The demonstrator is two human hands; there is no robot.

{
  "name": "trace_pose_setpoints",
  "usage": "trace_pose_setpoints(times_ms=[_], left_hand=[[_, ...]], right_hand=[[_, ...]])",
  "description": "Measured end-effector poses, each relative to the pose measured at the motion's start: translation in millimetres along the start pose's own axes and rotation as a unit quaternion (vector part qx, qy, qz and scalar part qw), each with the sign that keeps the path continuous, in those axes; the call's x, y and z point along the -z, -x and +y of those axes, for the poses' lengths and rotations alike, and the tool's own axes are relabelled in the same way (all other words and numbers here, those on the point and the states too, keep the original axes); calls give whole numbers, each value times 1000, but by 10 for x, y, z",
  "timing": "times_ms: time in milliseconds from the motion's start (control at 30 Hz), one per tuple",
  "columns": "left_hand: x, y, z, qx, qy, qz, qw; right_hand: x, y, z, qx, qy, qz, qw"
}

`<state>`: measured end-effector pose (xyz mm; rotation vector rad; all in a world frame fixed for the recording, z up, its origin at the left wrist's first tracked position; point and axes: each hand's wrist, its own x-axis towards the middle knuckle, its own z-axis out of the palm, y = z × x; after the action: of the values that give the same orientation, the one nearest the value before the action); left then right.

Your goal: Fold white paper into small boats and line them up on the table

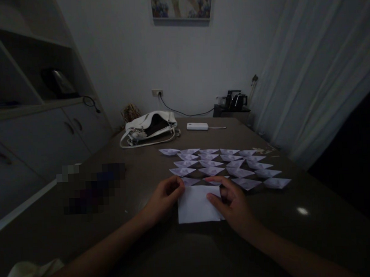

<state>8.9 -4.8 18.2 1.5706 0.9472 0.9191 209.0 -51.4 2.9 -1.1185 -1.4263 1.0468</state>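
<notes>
A white sheet of paper [195,205] lies flat on the dark table [165,253] in front of me. My left hand [164,198] pinches the sheet's upper left corner with curled fingers. My right hand [232,201] rests on the right side of the sheet, thumb pressed on the paper and index finger stretched along its top edge. Just beyond the sheet lie several folded paper boats [223,165] in rows.
A white handbag [149,127] lies open at the far left of the table. A white power bank [197,126] with a cable sits behind the boats. Cabinets stand at the left, a curtain at the right, a kettle [237,100] at the back.
</notes>
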Motion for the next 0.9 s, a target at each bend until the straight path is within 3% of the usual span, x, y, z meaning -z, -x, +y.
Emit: trace_pose_setpoints(times_ms=[900], left_hand=[[17,17,40,-7,31,20,999]], right_hand=[[42,-22,14,8,30,7,1000]])
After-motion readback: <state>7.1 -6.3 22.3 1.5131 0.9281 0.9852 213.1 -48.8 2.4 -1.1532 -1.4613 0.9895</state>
